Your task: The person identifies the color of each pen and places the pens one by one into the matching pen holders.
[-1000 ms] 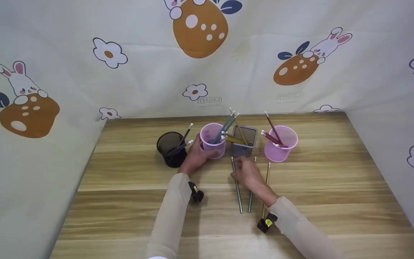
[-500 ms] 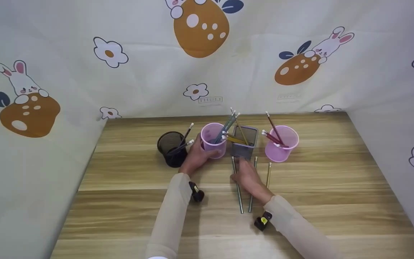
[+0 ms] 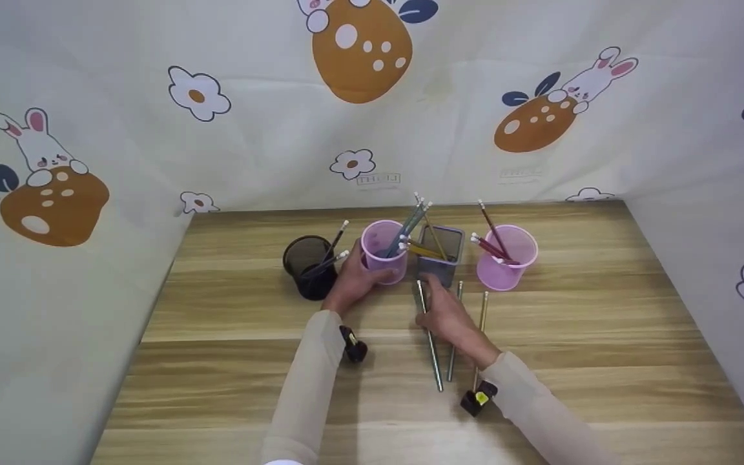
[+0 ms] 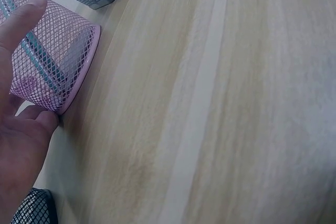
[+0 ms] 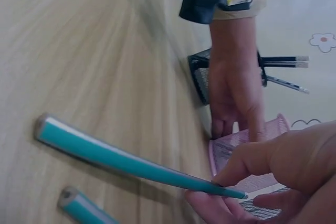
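My left hand (image 3: 354, 281) grips a pink mesh pencil cup (image 3: 385, 268), thumb across its front and fingers round its left side in the head view. Teal pencils (image 3: 404, 229) lean out of this cup. With thumb and fingers, my right hand (image 5: 299, 166) pinches a teal pencil (image 5: 121, 163) near its white eraser end, its other end pointing toward me. A second teal pencil (image 3: 453, 361) lies just right of it on the table, partly hidden by the right hand. Farther right lies a gold pencil (image 3: 483, 313), crossed by the right wrist.
A black mesh cup (image 3: 310, 284) with dark pencils stands left of the held cup. To its right are a grey square mesh holder (image 3: 436, 271) with gold pencils and another pink cup (image 3: 500, 278) with dark red pencils. A printed cloth (image 3: 268, 142) hangs behind the wooden table (image 3: 217, 387).
My right hand has taken hold of the left teal pencil, whose near end has shifted slightly toward me and to the right. The left hand and its cup stay in place.
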The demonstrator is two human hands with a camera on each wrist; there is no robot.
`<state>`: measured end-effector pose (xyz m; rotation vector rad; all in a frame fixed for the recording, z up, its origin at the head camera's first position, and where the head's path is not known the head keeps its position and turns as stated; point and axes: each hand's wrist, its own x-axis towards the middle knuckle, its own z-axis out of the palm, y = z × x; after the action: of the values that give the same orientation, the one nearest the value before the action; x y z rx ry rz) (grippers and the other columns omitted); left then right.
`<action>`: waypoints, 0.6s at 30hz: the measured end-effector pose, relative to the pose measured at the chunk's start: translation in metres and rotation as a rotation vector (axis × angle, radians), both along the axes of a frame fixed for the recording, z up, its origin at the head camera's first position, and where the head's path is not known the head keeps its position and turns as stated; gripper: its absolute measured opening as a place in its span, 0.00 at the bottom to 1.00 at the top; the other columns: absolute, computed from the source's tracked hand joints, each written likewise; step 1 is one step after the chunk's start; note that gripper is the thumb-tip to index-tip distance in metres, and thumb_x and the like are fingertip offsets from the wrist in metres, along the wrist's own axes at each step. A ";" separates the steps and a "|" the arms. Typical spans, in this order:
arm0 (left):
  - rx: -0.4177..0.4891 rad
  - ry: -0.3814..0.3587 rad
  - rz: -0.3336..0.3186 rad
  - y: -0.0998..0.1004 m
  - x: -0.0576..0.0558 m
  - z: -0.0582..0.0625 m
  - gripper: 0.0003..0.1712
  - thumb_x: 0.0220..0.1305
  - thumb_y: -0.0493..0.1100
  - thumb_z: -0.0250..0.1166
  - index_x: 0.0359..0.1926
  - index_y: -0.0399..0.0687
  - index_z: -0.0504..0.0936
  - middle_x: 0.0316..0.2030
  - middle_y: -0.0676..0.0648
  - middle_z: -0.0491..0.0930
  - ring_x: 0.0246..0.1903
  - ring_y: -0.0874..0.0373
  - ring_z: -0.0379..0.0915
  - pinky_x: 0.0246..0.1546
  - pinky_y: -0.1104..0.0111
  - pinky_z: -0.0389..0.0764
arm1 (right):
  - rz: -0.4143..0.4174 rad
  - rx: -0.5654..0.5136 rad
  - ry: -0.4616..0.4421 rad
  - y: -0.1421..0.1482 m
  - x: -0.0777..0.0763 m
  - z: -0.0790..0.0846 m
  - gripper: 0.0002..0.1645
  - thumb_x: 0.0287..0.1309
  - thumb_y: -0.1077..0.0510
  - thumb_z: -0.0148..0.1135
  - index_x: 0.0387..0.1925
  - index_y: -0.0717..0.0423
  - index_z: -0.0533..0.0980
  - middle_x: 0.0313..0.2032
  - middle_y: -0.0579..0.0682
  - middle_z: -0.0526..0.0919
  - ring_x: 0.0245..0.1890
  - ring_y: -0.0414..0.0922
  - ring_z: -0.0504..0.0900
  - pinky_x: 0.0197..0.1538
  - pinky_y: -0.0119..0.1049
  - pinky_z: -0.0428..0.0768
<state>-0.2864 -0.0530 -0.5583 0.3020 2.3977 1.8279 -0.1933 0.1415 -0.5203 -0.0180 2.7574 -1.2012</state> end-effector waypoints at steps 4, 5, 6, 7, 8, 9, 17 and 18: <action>0.010 -0.003 -0.004 0.000 0.000 0.000 0.56 0.47 0.41 0.80 0.74 0.46 0.59 0.66 0.40 0.71 0.68 0.46 0.67 0.72 0.55 0.67 | 0.020 -0.036 0.014 0.003 0.001 0.012 0.51 0.40 0.73 0.71 0.69 0.54 0.65 0.30 0.55 0.77 0.33 0.49 0.75 0.40 0.44 0.76; 0.009 -0.005 -0.004 0.000 0.000 0.000 0.56 0.47 0.41 0.80 0.74 0.47 0.59 0.67 0.40 0.71 0.68 0.46 0.67 0.72 0.55 0.67 | 0.021 -0.052 0.018 0.003 0.001 0.015 0.51 0.40 0.74 0.71 0.69 0.53 0.65 0.30 0.55 0.77 0.33 0.48 0.75 0.39 0.42 0.76; 0.008 -0.008 -0.004 0.000 0.000 0.000 0.56 0.47 0.41 0.80 0.74 0.47 0.59 0.67 0.40 0.71 0.68 0.46 0.67 0.72 0.55 0.67 | 0.024 -0.070 0.026 0.003 0.001 0.019 0.51 0.41 0.74 0.72 0.69 0.52 0.66 0.31 0.56 0.78 0.32 0.47 0.75 0.36 0.40 0.76; 0.008 -0.010 -0.003 0.000 0.000 0.000 0.56 0.47 0.41 0.80 0.74 0.47 0.59 0.67 0.40 0.71 0.68 0.46 0.67 0.72 0.55 0.67 | 0.028 -0.093 0.030 0.004 0.001 0.023 0.50 0.41 0.75 0.71 0.69 0.51 0.66 0.31 0.57 0.79 0.30 0.46 0.76 0.34 0.38 0.76; 0.011 -0.012 -0.002 0.000 0.000 0.000 0.56 0.46 0.41 0.80 0.74 0.47 0.59 0.67 0.40 0.71 0.68 0.46 0.67 0.72 0.54 0.67 | 0.030 -0.115 0.034 0.005 0.001 0.027 0.50 0.42 0.75 0.71 0.69 0.51 0.66 0.32 0.57 0.80 0.29 0.45 0.76 0.32 0.36 0.75; 0.011 -0.015 -0.001 0.000 0.000 0.000 0.56 0.46 0.41 0.80 0.74 0.48 0.59 0.66 0.41 0.71 0.68 0.46 0.67 0.72 0.55 0.67 | 0.030 -0.139 0.039 0.005 0.000 0.031 0.49 0.43 0.75 0.70 0.68 0.50 0.66 0.32 0.56 0.80 0.29 0.44 0.77 0.31 0.35 0.76; 0.067 -0.013 -0.009 0.002 -0.001 -0.001 0.57 0.45 0.38 0.80 0.74 0.45 0.58 0.66 0.39 0.71 0.67 0.45 0.67 0.73 0.55 0.66 | -0.006 -0.312 0.186 0.010 -0.006 0.070 0.44 0.45 0.77 0.64 0.67 0.53 0.67 0.38 0.55 0.76 0.35 0.46 0.81 0.32 0.30 0.82; 0.069 -0.010 -0.007 0.002 -0.001 -0.001 0.57 0.45 0.38 0.80 0.74 0.45 0.58 0.66 0.38 0.71 0.67 0.45 0.67 0.73 0.54 0.66 | -0.017 -0.329 0.219 0.010 -0.008 0.074 0.43 0.46 0.77 0.64 0.66 0.54 0.68 0.39 0.56 0.77 0.35 0.45 0.81 0.33 0.29 0.81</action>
<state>-0.2873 -0.0514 -0.5595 0.3065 2.3279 1.9076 -0.2008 0.1519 -0.4462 -0.1685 2.7031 -1.7394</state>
